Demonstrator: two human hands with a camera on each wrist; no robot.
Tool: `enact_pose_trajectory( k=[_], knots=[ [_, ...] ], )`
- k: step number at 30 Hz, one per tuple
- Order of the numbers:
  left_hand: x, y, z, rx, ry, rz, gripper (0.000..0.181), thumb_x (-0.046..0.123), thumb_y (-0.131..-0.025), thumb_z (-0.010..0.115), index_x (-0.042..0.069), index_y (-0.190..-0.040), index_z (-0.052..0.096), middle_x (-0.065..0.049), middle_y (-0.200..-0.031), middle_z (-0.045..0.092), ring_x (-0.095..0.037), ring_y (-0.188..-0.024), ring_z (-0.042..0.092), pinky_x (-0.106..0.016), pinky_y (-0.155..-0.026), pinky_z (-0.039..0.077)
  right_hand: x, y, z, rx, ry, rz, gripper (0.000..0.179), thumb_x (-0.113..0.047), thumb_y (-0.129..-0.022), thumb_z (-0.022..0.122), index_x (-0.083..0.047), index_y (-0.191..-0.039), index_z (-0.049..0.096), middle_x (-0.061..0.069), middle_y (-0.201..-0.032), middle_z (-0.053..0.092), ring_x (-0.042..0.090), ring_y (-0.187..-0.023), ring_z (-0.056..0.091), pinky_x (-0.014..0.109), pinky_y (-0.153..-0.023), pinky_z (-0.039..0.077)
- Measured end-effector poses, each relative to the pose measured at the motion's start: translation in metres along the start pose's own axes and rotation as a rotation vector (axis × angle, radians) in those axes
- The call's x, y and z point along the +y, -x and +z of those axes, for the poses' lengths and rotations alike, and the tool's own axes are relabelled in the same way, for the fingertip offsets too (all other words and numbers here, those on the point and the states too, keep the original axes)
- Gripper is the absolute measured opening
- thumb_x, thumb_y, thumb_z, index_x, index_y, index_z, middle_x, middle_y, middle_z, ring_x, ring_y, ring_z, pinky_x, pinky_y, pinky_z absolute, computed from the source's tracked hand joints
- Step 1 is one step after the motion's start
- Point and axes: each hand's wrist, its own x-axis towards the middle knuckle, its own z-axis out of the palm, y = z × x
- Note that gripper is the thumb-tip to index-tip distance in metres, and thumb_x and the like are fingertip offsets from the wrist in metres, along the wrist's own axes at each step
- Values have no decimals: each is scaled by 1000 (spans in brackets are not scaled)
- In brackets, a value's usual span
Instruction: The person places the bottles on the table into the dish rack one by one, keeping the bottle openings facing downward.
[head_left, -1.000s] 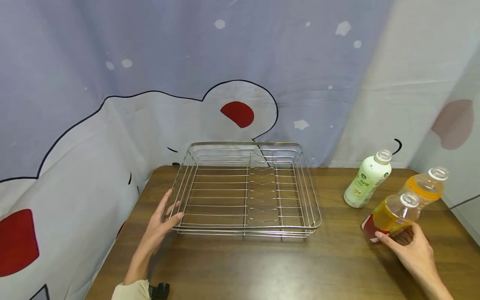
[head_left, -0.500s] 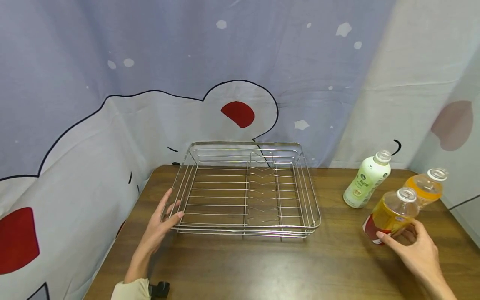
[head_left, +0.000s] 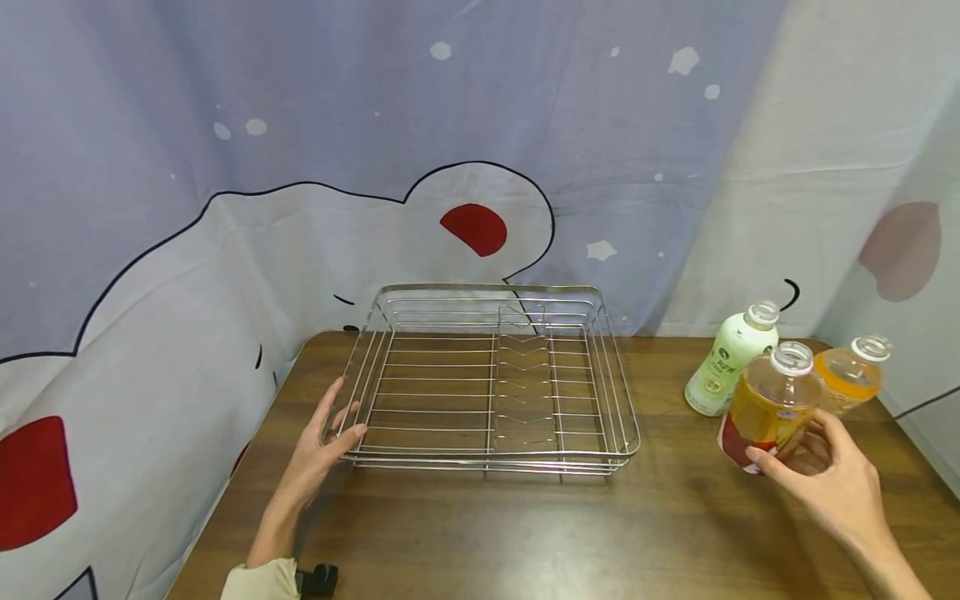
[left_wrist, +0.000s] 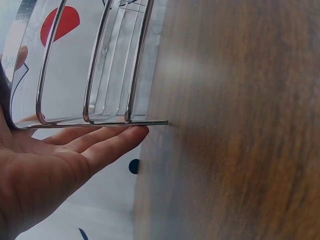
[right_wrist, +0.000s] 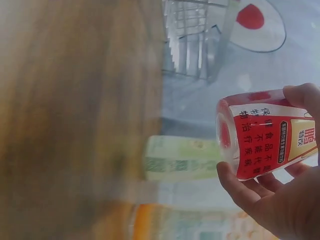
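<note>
A wire dish rack (head_left: pixel 427 379) stands mid-table in the head view. My left hand (head_left: pixel 311 458) holds its near left corner, thumb over the top rim and fingers along the outer side; the left wrist view shows those fingers (left_wrist: pixel 107 147) against the wires. My right hand (head_left: pixel 832 492) grips a clear bottle with a red and yellow label (head_left: pixel 761 408). In the right wrist view this bottle (right_wrist: pixel 265 135) is lifted off the table, its base showing. Behind it are a pale green bottle (head_left: pixel 727 358) and an orange-banded clear bottle (head_left: pixel 847 375), partly hidden.
The brown wooden table (head_left: pixel 517 533) reaches back to a patterned curtain (head_left: pixel 300 250) that hangs behind and at both sides. A black strap with a small device (head_left: pixel 318 579) is on the left wrist.
My right hand has raised the red and yellow bottle off the table and brought it slightly left, in front of the green one. The left hand and the rack stay put.
</note>
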Motion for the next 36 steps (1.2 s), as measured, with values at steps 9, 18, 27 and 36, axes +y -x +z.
enact_pose_trajectory(
  k=[9,18,27,36],
  knots=[
    [1,0,1,4,-10,-12,80,19,-100,58,37,-159,7,-25,-156,27,-51,-138,29,-61,-92,38,-29,-18,1,23,65,-137,79,-14,-69,92,-9,-138,54,-33,-111,46,-19,-99,42,1,-74,40],
    [0,0,0,4,-5,-7,79,19,-100,57,37,-159,7,-26,-157,25,-52,-139,26,-75,-94,32,-46,-35,10,111,153,-324,84,-9,-50,95,-6,-128,63,5,-107,60,-10,-97,41,10,-72,34],
    [2,0,1,18,-21,7,81,15,-99,59,33,-160,9,-22,-159,21,-47,-142,24,-75,-100,26,-67,-50,16,89,244,-539,82,-14,-50,88,-6,-127,63,18,-110,59,22,-92,53,34,-68,41],
    [18,-2,-3,87,-227,10,90,28,-94,69,33,-160,8,-18,-162,14,-46,-143,21,-67,-108,24,-91,-63,20,43,383,-623,75,-27,-57,82,-10,-128,62,20,-114,57,35,-88,57,51,-58,48]
  ],
)
